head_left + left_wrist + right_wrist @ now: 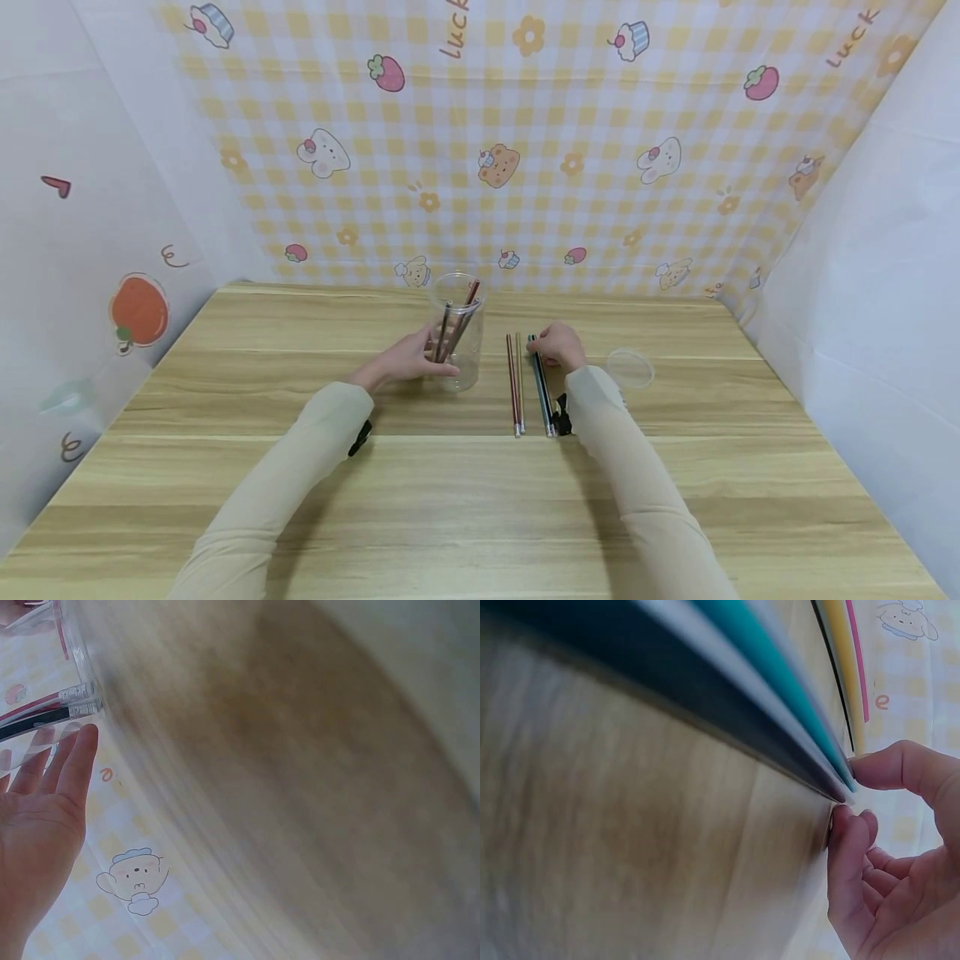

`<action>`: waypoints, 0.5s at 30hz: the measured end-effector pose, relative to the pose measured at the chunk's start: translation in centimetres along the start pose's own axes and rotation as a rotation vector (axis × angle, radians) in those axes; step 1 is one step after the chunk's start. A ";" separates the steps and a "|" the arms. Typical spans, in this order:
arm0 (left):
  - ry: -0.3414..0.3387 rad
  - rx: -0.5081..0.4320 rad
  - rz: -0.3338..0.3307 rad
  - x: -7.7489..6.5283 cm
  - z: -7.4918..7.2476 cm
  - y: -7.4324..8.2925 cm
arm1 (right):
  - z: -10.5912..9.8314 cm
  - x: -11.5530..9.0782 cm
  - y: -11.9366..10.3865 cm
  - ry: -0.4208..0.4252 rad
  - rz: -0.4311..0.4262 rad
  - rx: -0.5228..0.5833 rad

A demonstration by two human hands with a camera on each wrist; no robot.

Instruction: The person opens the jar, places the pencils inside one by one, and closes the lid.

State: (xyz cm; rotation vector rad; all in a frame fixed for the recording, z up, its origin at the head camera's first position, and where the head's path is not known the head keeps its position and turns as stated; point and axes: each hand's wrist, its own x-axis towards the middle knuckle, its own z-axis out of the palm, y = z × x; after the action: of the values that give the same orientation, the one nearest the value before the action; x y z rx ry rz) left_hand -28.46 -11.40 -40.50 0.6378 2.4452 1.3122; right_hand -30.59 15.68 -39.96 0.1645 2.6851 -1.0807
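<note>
My left hand [405, 358] holds a clear plastic cup [469, 367], thumb in front and fingers along its far side. Inside the upright cup several pencils [443, 333] lean at different angles. In the left wrist view the cup shows only partly, beside my fingers [75, 769]. My right hand [561, 346] pinches the far ends of a teal pencil [780, 686] and a dark pencil [645, 667] between thumb and fingers; these lie close together on the table. To their left, a red pencil [513, 383] and a yellow pencil [520, 379] lie side by side.
A clear round lid [630, 368] lies flat on the wooden table [465, 508], right of my right hand. Behind the table hangs a yellow checked cloth [465, 217], with white cloth at both sides. The cup stands near the table's back edge.
</note>
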 end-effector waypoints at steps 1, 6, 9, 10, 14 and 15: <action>0.000 0.001 0.000 0.0 0.0 0.0 | 0.0 0.0 0.0 0.001 -0.001 -0.006; 0.000 -0.004 0.000 0.0 0.0 0.0 | 0.1 -0.2 -0.1 0.018 -0.013 -0.030; -0.003 0.000 0.005 0.0 -0.1 0.0 | 0.1 -0.2 -0.1 0.022 -0.018 -0.003; -0.003 -0.001 0.006 0.0 -0.1 0.0 | 0.0 -0.2 0.0 0.022 -0.018 0.014; -0.008 -0.003 0.011 0.0 0.0 0.0 | -0.1 -0.1 0.4 0.013 -0.012 0.115; -0.009 -0.005 0.012 0.0 0.0 0.0 | -0.2 0.0 0.6 0.012 -0.007 0.142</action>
State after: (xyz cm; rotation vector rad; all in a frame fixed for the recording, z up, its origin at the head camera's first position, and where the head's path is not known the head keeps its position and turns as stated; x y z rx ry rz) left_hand -28.49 -11.42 -40.49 0.6561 2.4337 1.3171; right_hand -30.52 16.20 -40.21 0.1878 2.6205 -1.2766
